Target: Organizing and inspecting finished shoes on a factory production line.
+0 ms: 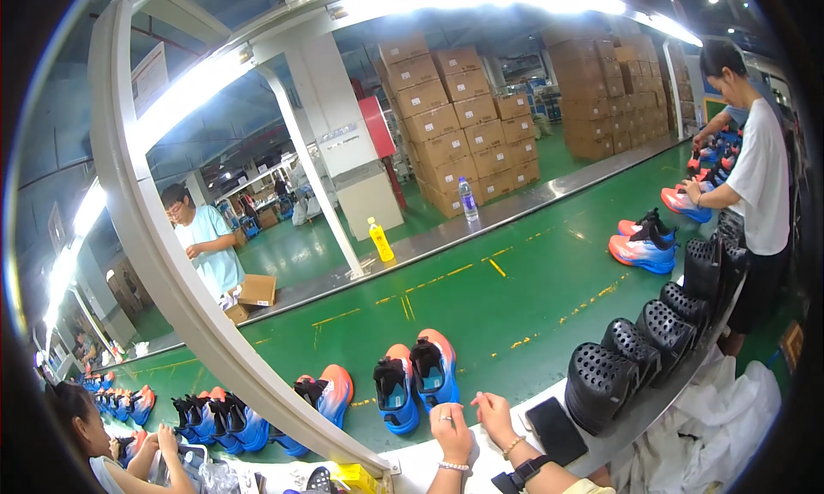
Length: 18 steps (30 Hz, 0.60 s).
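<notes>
My left hand (451,436), with a ring and a beaded bracelet, is at the white ledge just below a pair of sneakers. Its fingers are curled. Close beside it, my right hand (497,422) is bent inward with its fingers closed, a dark watch on the wrist. Whatever either hand may hold is too small or hidden to make out. The left sneaker (396,393) and the right sneaker (435,367), orange, blue and black, stand side by side on the green belt, toes pointing away. A black phone (556,430) lies right of my right hand.
Black perforated clogs (601,382) line the ledge to the right. More sneakers (644,247) stand on the green belt (515,297). A white post (223,288) slants across the left. A yellow bottle (380,241) and clear bottle (468,200) stand beyond. Co-workers sit left and stand right.
</notes>
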{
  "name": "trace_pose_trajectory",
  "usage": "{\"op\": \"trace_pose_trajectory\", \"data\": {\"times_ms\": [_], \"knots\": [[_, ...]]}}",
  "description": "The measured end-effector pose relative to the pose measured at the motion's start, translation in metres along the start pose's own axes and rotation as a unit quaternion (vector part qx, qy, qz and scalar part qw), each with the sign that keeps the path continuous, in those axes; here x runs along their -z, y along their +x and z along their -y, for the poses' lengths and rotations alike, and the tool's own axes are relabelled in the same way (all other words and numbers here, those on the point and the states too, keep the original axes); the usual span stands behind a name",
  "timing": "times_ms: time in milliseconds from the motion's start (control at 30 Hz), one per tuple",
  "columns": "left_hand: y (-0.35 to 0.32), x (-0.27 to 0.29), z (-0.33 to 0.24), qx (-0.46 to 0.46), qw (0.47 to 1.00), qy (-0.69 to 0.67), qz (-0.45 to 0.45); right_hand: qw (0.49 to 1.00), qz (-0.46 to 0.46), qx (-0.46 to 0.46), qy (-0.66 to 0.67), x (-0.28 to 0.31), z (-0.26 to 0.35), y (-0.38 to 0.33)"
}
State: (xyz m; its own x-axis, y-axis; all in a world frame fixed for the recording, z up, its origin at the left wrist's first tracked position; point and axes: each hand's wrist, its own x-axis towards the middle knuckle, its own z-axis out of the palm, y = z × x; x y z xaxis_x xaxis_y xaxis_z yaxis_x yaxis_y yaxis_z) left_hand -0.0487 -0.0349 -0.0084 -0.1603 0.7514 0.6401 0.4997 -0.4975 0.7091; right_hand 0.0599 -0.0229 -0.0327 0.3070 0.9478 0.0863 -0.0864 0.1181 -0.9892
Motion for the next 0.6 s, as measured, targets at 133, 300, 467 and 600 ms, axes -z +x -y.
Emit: {"op": "trace_pose_trajectory", "data": {"times_ms": [133, 300, 467, 600], "knots": [[-0.012, -0.023, 0.028, 0.219, 0.957, -0.144, 0.126, 0.998, 0.008, 0.037, -0.050, -0.002, -0.006, -0.002], [-0.016, -0.026, 0.029, 0.229, 0.949, -0.160, 0.147, 0.992, -0.009, 0.080, -0.099, 0.005, -0.004, -0.007], [-0.020, -0.032, 0.050, 0.242, 0.944, -0.169, 0.148, 0.990, 0.004, 0.085, -0.110, 0.003, -0.012, -0.006], [-0.009, -0.028, 0.028, 0.221, 0.951, -0.150, 0.155, 0.987, 0.003, 0.096, -0.130, 0.004, -0.010, 0.000]]}}
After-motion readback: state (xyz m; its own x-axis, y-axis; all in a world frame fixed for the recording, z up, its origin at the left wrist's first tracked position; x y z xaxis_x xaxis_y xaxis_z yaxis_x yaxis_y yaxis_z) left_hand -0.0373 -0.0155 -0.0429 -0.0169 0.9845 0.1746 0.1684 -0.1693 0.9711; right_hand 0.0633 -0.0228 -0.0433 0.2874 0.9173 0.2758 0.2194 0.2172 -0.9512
